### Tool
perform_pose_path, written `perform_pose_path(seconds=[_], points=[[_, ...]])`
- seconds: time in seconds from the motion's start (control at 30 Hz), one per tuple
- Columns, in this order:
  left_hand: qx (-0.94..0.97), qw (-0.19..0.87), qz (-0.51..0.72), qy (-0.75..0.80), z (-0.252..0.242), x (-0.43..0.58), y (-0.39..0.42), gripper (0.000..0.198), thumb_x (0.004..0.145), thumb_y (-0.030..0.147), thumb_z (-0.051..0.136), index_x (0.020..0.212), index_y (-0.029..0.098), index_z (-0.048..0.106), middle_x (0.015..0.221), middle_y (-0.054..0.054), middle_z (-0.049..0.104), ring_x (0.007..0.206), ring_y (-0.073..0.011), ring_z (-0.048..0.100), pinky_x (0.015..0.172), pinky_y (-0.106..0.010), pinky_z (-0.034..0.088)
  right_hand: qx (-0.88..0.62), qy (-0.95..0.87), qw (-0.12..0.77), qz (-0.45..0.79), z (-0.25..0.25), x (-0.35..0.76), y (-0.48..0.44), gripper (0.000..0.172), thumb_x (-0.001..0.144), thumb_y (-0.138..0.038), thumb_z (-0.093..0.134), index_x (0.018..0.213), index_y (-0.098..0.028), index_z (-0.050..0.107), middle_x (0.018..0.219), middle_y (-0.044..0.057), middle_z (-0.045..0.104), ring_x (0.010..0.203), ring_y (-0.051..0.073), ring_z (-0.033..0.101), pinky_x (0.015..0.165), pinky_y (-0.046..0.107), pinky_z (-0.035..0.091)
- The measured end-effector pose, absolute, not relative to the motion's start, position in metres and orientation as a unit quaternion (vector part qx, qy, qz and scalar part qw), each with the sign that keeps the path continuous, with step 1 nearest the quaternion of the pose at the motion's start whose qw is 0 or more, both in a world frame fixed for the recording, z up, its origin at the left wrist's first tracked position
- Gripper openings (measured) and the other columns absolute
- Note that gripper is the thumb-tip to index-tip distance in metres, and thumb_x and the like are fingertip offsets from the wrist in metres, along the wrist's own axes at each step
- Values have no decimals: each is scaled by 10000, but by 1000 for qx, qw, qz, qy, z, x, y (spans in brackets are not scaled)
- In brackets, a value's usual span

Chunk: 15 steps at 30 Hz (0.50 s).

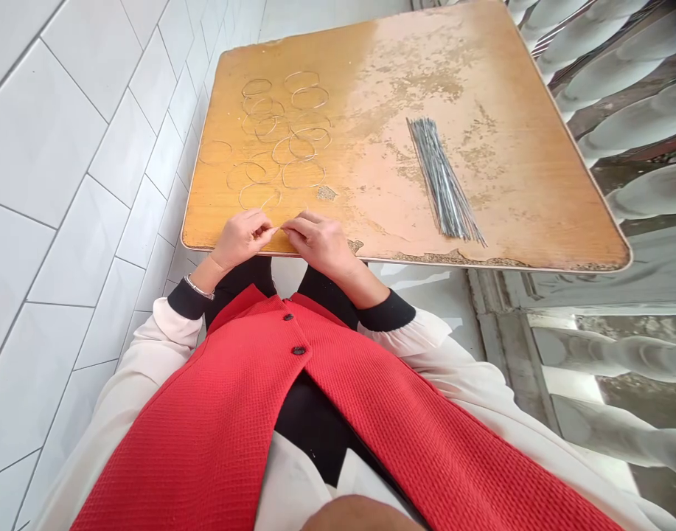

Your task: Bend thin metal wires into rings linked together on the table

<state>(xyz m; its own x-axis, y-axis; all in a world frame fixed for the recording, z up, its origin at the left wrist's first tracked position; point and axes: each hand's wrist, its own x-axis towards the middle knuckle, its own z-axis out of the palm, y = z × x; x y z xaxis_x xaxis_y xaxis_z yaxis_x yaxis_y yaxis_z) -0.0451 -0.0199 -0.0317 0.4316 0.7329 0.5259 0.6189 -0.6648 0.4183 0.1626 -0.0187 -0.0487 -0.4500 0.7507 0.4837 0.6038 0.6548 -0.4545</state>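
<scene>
At the near edge of a worn wooden table (481,74), my left hand (241,237) and my right hand (318,240) meet fingertip to fingertip. Both pinch a thin piece of metal wire (279,227) between them; only a short bit of it shows. Just beyond my hands lie several wire rings (279,133), spread over the left part of the table. A bundle of straight wire pieces (442,181) lies to the right of my hands, fanned out toward the near edge.
White floor tiles (66,147) run along the left of the table. A white balustrade (636,110) stands close on the right. My red vest and white sleeves fill the lower part of the view.
</scene>
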Motion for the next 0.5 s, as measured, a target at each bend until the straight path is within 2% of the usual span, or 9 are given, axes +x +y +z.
perform_pose_path(seconds=[0.2, 0.33, 0.5], points=[[840, 103, 336, 414, -30, -37, -15, 185, 960, 239, 589, 812, 165, 672, 781, -19, 662, 735, -124, 575, 718, -249, 451, -429, -822, 352, 129, -47, 163, -15, 293, 967, -227, 467, 966, -195, 759, 945, 106, 733, 850, 220, 685, 775, 336, 533], [840, 120, 274, 452, -32, -28, -4, 173, 964, 237, 583, 865, 167, 706, 854, -32, 693, 810, -146, 617, 776, -270, 466, -466, -806, 345, 121, -44, 170, -9, 286, 938, -227, 486, 934, -201, 771, 1000, 112, 721, 884, 233, 673, 800, 360, 533], [860, 83, 196, 464, -31, -12, 10, 197, 968, 250, 571, 921, 157, 738, 948, -76, 702, 869, -190, 645, 771, -307, 461, -500, -797, 323, 97, -43, 184, 0, 289, 920, -251, 495, 932, -205, 780, 1016, 114, 711, 869, 239, 647, 764, 362, 522]])
